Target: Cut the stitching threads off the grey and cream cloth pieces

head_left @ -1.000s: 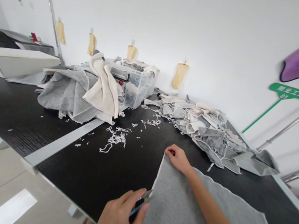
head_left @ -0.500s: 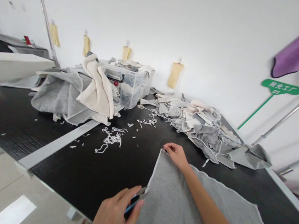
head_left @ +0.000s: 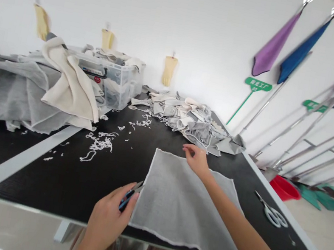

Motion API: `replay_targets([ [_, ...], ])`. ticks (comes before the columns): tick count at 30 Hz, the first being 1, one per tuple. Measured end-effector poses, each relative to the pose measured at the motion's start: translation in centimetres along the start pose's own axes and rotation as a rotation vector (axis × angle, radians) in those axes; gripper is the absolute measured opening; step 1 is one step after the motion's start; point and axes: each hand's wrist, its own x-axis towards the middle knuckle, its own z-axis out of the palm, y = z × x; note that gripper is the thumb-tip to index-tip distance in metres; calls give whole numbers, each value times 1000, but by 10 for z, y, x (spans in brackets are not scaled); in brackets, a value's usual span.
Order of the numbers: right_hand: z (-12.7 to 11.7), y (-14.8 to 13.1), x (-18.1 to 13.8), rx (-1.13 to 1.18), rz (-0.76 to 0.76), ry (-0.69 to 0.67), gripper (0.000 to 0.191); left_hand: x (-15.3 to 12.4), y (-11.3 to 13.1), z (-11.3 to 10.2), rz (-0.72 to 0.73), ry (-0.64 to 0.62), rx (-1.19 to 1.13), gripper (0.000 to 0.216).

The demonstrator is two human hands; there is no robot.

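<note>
My left hand [head_left: 112, 214] is closed around small thread snips [head_left: 131, 195] with a blue handle, blades pointing up and right. Their tips lie beside the left edge of a grey cloth [head_left: 170, 199] with a pale stitched border. The cloth is spread on the black table, its lower right part running past the front edge under my forearm. Over the far edge of the cloth hovers my right hand [head_left: 197, 160], fingers drawn together, off the cloth's corner. Whether anything small sits between those fingertips I cannot make out.
White-handled scissors [head_left: 274, 213] lie on the right. Thread scraps [head_left: 99, 144] are scattered left of the cloth. A heap of grey and cream cloths [head_left: 187, 118] lies behind. A clear plastic box [head_left: 118, 86] and larger draped fabric [head_left: 18, 90] stand far left.
My view has swung right. My right hand has let go of the cloth's far left corner and moved right along its far edge. The snips stay in my left hand by the left edge.
</note>
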Motion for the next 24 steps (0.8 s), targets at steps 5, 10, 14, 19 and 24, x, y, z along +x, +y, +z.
replay_targets([
  [5,-80,81,-65,-249,297,154,30,0,-1,0,25,-15,7,29],
  [10,-148,169,-106,-395,601,14,42,-1,0,2,53,1,54,31],
  [14,-160,191,-119,-190,629,-110,49,-1,1,2,43,-5,78,32],
  [19,-143,186,-121,-182,613,-14,37,-1,1,2,43,3,62,32],
  [24,-142,182,-123,-65,639,87,40,0,0,2,52,0,58,32],
])
